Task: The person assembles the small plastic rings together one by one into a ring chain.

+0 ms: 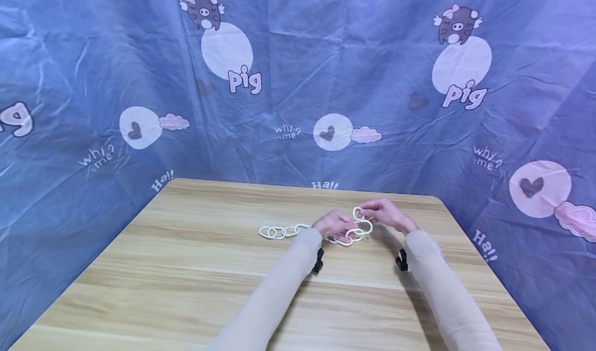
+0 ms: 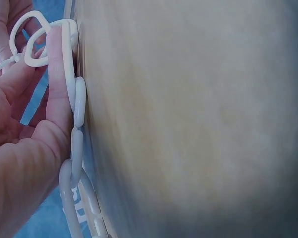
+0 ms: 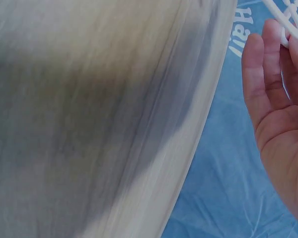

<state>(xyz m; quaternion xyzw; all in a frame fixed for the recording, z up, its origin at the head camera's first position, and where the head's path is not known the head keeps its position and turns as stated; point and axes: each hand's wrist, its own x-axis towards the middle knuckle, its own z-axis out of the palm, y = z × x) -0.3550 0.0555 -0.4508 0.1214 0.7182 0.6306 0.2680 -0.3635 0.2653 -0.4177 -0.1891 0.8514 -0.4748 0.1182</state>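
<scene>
A chain of white plastic links (image 2: pixel 80 101) passes through both hands. Its left end lies stretched on the table, several links (image 1: pixel 282 232) showing in the head view. My left hand (image 1: pixel 333 223) pinches a link between thumb and fingers. In the left wrist view, one finger passes through a loop while other links hang along the hand's side. My right hand (image 1: pixel 385 214) pinches an end link (image 1: pixel 355 214) with thumb and fingertips, just above the tabletop; its other fingers are loosely extended in the right wrist view. More links sag between the two hands.
The wood-grain table (image 1: pixel 186 289) has rounded far corners. A blue cloth (image 1: pixel 288 40) with pig prints hangs close behind it and along both sides. Black wrist mounts (image 1: pixel 318 261) sit on both light sleeves.
</scene>
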